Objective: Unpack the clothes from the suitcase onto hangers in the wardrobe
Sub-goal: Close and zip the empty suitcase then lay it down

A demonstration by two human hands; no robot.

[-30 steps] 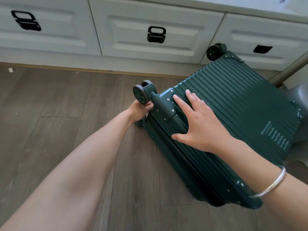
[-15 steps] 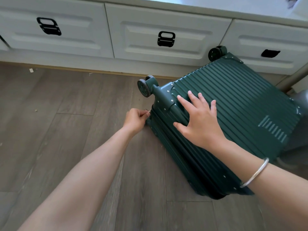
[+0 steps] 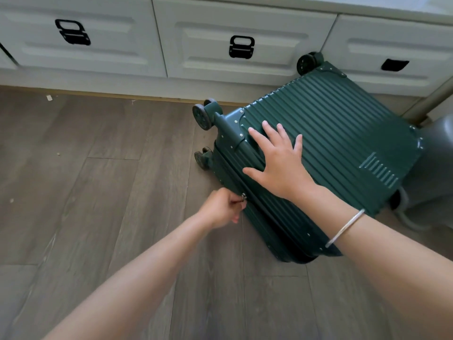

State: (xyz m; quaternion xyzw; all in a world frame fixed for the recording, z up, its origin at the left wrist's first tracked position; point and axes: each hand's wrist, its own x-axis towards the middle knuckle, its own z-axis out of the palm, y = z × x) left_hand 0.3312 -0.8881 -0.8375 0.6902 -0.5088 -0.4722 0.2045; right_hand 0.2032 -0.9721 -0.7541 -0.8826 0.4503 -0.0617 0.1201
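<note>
The dark green ribbed suitcase (image 3: 331, 143) lies on its side on the wood floor (image 3: 85, 204), right of centre in the frame. Its wheeled end points toward the white drawers (image 3: 240, 33) along the top edge. The left hand (image 3: 221, 208), just below the middle of the frame, has its thumb and curled fingers pinched on the small metal zipper pull (image 3: 243, 197), which sits at the seam along the case's near side. A second ago this hand was up at the corner by the upper wheel (image 3: 202, 116), and half a second ago it sat just under that corner. Now it is further down the seam, away from the wheels, with the pull between its fingers. With the hand gone from there, a lower wheel (image 3: 201, 158) shows beneath the corner. The right hand (image 3: 279, 163) lies flat on the upward face of the case near that same corner, fingers straight and spread apart, thumb reaching toward the edge, much as it lay in both earlier frames. A thin silver bracelet (image 3: 344, 228) circles the right wrist. The two halves of the case lie closed together.
</note>
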